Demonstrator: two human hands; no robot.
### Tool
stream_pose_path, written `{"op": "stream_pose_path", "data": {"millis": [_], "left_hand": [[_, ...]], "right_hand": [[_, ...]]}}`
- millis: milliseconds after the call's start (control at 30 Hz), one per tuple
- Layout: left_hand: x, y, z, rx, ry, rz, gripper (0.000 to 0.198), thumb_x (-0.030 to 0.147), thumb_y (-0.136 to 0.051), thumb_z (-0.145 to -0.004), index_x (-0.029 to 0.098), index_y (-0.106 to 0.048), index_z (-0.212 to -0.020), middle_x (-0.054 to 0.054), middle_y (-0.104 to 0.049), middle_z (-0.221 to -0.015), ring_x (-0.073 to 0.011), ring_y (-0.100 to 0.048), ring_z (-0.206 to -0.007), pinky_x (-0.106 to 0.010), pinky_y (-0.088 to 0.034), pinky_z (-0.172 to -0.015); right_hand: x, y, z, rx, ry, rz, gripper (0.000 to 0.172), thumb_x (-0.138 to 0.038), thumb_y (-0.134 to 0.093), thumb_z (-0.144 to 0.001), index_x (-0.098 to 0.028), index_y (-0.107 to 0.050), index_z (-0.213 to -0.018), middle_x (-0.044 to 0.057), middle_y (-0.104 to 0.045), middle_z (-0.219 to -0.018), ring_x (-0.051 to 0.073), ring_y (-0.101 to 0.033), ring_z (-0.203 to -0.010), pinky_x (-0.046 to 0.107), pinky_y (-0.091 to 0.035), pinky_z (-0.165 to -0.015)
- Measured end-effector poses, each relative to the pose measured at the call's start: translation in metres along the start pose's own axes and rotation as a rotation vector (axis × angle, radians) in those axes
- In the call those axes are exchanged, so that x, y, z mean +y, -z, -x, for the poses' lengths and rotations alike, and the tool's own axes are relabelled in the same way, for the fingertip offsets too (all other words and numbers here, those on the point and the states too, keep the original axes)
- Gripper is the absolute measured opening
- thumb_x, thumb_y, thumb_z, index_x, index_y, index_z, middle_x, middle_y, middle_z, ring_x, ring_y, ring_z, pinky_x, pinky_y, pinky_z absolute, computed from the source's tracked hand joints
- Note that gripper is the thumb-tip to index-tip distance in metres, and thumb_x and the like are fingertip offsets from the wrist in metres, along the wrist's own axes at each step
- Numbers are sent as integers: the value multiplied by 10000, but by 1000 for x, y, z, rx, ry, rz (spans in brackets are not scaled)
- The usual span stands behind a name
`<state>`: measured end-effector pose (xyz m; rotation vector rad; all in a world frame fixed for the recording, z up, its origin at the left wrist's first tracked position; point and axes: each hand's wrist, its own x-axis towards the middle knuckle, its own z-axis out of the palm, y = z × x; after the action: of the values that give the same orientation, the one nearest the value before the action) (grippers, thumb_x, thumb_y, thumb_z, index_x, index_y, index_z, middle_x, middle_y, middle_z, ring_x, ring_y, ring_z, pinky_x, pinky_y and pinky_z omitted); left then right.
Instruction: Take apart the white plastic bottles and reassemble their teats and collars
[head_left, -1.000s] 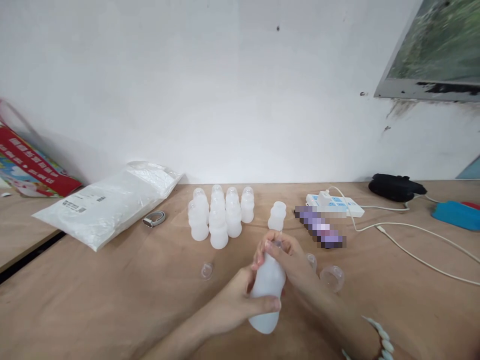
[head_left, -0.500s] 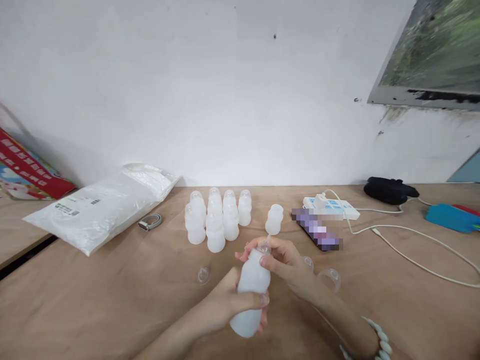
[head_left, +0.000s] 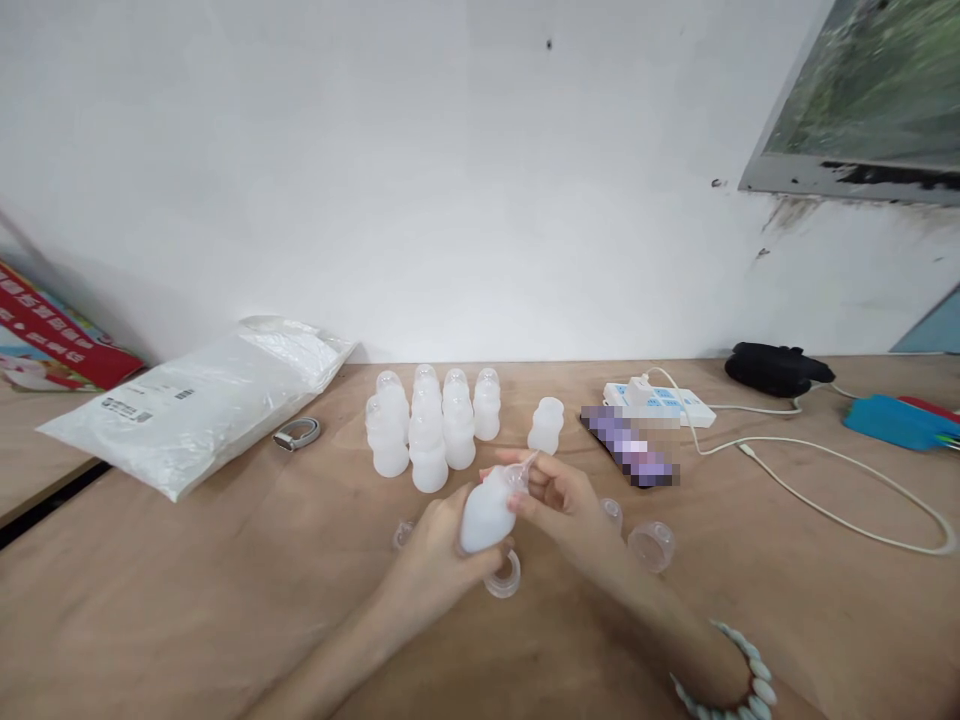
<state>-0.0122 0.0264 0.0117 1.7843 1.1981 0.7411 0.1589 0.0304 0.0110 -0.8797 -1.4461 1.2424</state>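
My left hand (head_left: 439, 550) is wrapped round a frosted white baby bottle (head_left: 486, 515), held tilted above the table. A clear bottle nipple (head_left: 516, 477) sits at the bottle's mouth, its tip pointing up and right. My right hand (head_left: 562, 505) pinches the nipple at its edge with thumb and fingers; whether it is fully seated I cannot tell. Just below the bottle lies a clear collar ring (head_left: 504, 577). Another clear piece, perhaps a nipple (head_left: 403, 534), is partly hidden behind my left hand. Two clear caps (head_left: 652, 547) lie right of my right hand.
Several white bottles with clear caps (head_left: 429, 450) stand grouped behind my hands, and one uncapped bottle (head_left: 546, 425) stands apart. A phone (head_left: 626, 445), a power strip (head_left: 694, 408) and a looping cable lie right. A white plastic bag (head_left: 202, 410) and a watch (head_left: 296, 434) lie left.
The bottle has tipped so its lower part no longer shows, and my left hand has moved up and left with it. The collar ring has come into sight below.
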Motion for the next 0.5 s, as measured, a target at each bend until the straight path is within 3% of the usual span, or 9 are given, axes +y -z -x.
{"op": "stream_pose_path", "data": {"millis": [100,167,200,300,400,500], "left_hand": [[-4,8,-4,53,-24,0,243,352,-652,-789,177,-586,-944,5,-591,-791,-179,-523,-716,-266,-402,-614],[-5,12,-7,77,-20,3,239,377,-642,-805,179,-577,-923,4,-580,-799,-189,-524,-746,-276,-414,-648],[-6,13,-7,88,-24,2,238,380,-645,-805,180,-572,-909,2,-577,-808,-194,-525,-764,-282,-419,-668],[-7,14,-9,93,-31,-2,240,393,-661,-797,185,-554,-856,9,-558,-797,-193,-513,-767,-288,-415,-687],[-8,12,-10,65,-15,3,244,401,-659,-800,188,-545,-829,20,-535,-760,-184,-495,-738,-280,-401,-669],[-10,11,-10,43,-21,17,261,403,-666,-802,179,-582,-907,7,-579,-814,-195,-520,-774,-282,-408,-680]], "right_hand": [[-13,26,-3,47,11,217,476,-465,-615,-882,-258,-530,-1301,82,-725,-1132,258,-627,-1154,437,-489,-963],[-21,54,-3,41,-36,531,451,-434,-651,-857,-271,-566,-1269,80,-690,-1193,278,-597,-1177,447,-462,-961],[-23,68,-2,22,-74,707,416,-409,-700,-808,-251,-621,-1185,84,-693,-1157,291,-615,-1121,442,-462,-931],[-20,100,-2,-55,-344,1103,327,-308,-781,-648,-203,-685,-942,57,-697,-839,259,-646,-775,336,-454,-635],[-12,105,-4,-186,-427,1181,199,-245,-786,-576,-195,-643,-704,5,-615,-629,193,-568,-589,270,-330,-495],[-12,91,-8,-249,-308,1087,103,-242,-721,-687,-206,-645,-747,3,-642,-712,174,-577,-634,275,-387,-543]]}}
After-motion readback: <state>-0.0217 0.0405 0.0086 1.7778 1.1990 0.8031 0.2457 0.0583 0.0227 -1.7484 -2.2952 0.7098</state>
